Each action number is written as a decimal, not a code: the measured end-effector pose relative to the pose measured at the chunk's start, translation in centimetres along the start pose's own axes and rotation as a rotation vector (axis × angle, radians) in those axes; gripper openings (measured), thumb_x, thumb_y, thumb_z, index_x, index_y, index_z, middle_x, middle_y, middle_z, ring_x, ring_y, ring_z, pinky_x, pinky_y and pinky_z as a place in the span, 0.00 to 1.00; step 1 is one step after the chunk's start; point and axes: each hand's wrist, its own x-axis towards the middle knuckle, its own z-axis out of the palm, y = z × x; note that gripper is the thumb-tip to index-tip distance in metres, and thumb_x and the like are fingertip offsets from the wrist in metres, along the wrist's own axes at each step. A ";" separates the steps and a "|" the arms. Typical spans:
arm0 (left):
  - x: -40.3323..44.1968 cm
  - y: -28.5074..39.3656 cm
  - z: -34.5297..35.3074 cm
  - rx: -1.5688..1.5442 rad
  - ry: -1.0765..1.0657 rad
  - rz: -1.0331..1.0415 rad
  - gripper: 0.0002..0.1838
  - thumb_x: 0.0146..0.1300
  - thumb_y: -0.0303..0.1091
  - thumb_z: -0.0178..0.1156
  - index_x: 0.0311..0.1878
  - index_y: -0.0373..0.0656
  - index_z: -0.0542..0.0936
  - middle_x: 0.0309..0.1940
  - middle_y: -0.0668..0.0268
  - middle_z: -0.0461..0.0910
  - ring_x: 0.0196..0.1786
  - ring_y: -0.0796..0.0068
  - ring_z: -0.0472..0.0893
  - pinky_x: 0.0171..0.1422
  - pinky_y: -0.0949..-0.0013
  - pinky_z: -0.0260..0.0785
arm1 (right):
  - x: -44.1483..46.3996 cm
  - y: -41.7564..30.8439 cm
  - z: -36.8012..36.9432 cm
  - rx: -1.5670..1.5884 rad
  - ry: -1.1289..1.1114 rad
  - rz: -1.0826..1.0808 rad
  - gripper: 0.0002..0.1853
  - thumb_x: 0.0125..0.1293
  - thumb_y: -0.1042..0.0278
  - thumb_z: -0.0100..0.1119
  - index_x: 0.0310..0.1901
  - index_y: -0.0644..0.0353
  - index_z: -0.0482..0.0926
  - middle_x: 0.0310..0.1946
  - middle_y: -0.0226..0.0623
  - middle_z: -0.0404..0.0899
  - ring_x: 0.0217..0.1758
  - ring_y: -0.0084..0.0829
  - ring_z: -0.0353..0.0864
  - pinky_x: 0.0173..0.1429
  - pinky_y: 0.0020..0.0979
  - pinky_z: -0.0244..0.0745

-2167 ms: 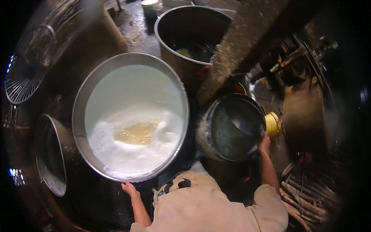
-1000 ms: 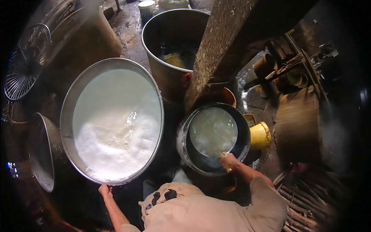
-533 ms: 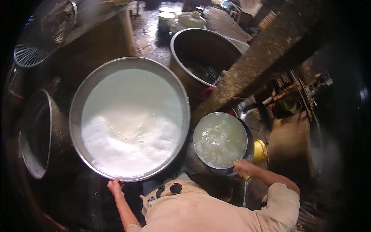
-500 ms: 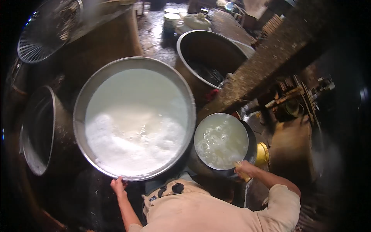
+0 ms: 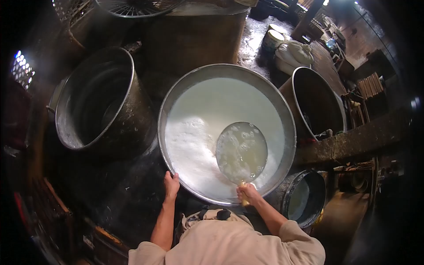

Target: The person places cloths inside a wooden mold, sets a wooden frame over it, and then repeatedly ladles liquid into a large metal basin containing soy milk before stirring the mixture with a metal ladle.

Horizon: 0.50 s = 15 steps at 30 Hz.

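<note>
A wide metal vat (image 5: 161,132) stands in front of me, holding milky liquid with white foam over its near side. On its near-left rim my left hand (image 5: 171,185) is closed. Wrapped round the short yellowish handle of a large round scoop is my right hand (image 5: 248,193), at the vat's near-right rim. The scoop (image 5: 242,152) is over the vat, full of cloudy yellowish liquid with bubbles; its underside is hidden. Low on the right, a smaller dark pot (image 5: 316,203) contains similar cloudy liquid.
A big, tilted metal pot (image 5: 137,106) stands at the left, and another deep pot (image 5: 288,90) at the right beside a thick beam (image 5: 353,145). White buckets (image 5: 274,37) and pale sacks (image 5: 293,55) sit farther back. A spoked wheel-like frame (image 5: 137,8) is at the top.
My right hand has brought the filled scoop left, from over the smaller pot to over the vat. My left hand stays at the vat's rim. The camera view has turned left.
</note>
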 end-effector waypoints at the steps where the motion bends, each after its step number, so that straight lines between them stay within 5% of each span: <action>1: -0.1 0.2 -0.4 0.001 -0.008 0.022 0.14 0.57 0.35 0.60 0.39 0.33 0.72 0.35 0.43 0.78 0.42 0.41 0.77 0.45 0.52 0.68 | 2.0 0.0 1.4 0.002 -0.027 -0.012 0.02 0.56 0.78 0.54 0.29 0.64 0.72 0.18 0.33 0.69 0.17 0.27 0.70 0.20 0.30 0.69; 15: -0.4 1.0 -0.1 0.050 0.033 -0.104 0.16 0.56 0.37 0.61 0.41 0.36 0.72 0.39 0.45 0.78 0.45 0.41 0.75 0.49 0.49 0.66 | 13.3 -1.2 5.8 -0.115 0.022 -0.014 0.02 0.57 0.77 0.53 0.28 0.65 0.73 0.18 0.33 0.70 0.17 0.27 0.71 0.22 0.28 0.71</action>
